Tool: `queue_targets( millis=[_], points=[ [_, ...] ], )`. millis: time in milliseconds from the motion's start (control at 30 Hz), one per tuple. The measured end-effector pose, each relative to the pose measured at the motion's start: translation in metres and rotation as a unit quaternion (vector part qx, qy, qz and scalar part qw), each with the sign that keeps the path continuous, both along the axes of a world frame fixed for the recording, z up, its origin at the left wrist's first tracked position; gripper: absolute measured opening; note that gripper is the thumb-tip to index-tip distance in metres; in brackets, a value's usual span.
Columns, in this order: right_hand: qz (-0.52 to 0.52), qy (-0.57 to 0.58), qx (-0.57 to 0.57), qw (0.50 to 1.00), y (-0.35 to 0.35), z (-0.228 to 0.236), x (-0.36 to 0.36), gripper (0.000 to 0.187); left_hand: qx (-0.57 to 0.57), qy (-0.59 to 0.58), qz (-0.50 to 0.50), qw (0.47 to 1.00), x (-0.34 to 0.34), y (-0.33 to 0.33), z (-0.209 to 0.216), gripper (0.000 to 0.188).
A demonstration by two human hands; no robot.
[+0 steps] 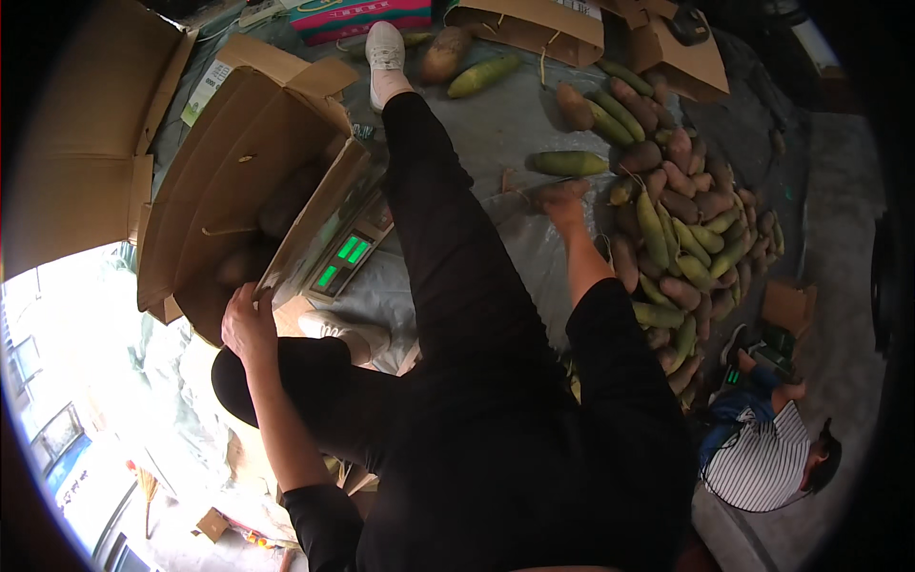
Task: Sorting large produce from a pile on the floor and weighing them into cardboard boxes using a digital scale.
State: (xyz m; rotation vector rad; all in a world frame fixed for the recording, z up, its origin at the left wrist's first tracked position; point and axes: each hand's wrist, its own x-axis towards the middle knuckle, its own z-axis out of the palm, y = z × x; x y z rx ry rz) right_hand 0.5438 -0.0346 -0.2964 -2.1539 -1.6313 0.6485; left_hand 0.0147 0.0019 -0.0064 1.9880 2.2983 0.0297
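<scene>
Left hand: at near edge of open cardboard box, fingers bent over the rim, gripping it. Box stands tilted-looking toward the left edge of the grey plastic sheet; a few dark roots lie inside, in shadow. Right hand: low over the middle of the sheet, just beside a lone green vegetable; fingers too small and dim, cannot tell if open or closed, or holding anything. Mixed pile of long green vegetables and reddish-brown roots along the sheet's right edge.

Writing: digital scale beside the box's right wall, green digits lit. White label with green print by the box's far corner, lines tiny. Pink carton with teal band at the sheet's far edge, pale lettering, cut off by the frame. Brown carton right of it, white printed label on top. Blue sign lower left, characters washed out. Person in striped shirt beyond the sheet's near right corner.
</scene>
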Motion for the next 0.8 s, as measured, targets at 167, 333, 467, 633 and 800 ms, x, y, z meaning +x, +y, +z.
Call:
queue_targets(
  millis=[167, 333, 467, 633, 800],
  points=[
    [-0.491, 0.369, -0.167, 0.772, 0.014, 0.001, -0.029, 0.054, 0.019, 0.01, 0.004, 1.0, -0.008, -0.003, 0.001, 0.016],
    [-0.588, 0.428, -0.138, 0.672, 0.019, 0.001, -0.024, 0.055, 0.033, 0.01, -0.008, 0.999, -0.003, 0.001, -0.002, 0.013],
    [-0.634, 0.461, -0.158, 0.601, 0.03, -0.015, -0.021, 0.052, 0.004, -0.011, 0.019, 1.0, -0.003, 0.001, 0.002, 0.01],
    [-0.56, 0.524, -0.183, 0.615, 0.024, -0.021, -0.011, 0.046, 0.012, -0.02, -0.003, 1.0, -0.004, -0.001, 0.005, 0.011],
    [-0.514, 0.516, -0.197, 0.656, 0.006, -0.004, -0.017, 0.041, 0.027, 0.002, -0.039, 0.999, -0.006, -0.003, 0.004, 0.008]
  ],
)
